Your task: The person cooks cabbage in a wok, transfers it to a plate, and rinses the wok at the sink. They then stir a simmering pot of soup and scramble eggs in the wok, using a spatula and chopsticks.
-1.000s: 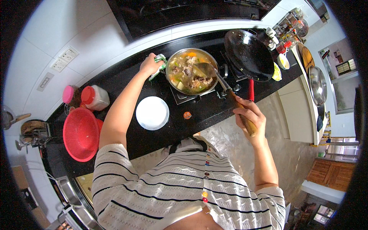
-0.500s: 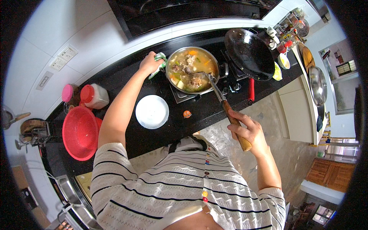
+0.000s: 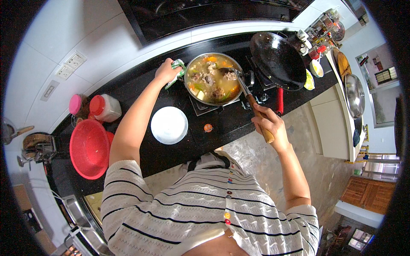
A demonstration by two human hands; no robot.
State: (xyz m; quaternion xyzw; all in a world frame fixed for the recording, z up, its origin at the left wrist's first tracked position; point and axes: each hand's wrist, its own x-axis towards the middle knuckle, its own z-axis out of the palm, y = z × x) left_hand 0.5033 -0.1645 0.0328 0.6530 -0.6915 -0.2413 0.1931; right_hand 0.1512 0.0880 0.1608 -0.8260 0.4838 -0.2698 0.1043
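Head view: one person at a black counter (image 3: 171,155), both bare hands in sight.
Soup pot: round metal vessel (image 3: 213,103) on the stove burner (image 3: 207,110), ahead of the body; it holds cloudy broth with meat chunks, orange pieces and green pieces.
Left hand: closed on a green-and-white cloth (image 3: 177,67) at the pot's left edge (image 3: 165,71); whether a pot handle lies under the cloth cannot be told.
Right hand: wrapped round the wooden handle of a metal ladle (image 3: 245,87), the butt end projecting below the fist (image 3: 272,126).
Ladle axis: slants from the near right, at the fist, to the far left; its head sits inside the pot's right half, beside a pale meat chunk. Whether that chunk is clear of the broth cannot be told.
Pot bearing: just right of the left hand, the nearer one; ahead and left of the right hand, bridged by the ladle.
Black wok: right of the pot (image 3: 275,59), red handle (image 3: 279,101) toward the person.
White dish: on the counter, near side of the pot, to its left (image 3: 169,125).
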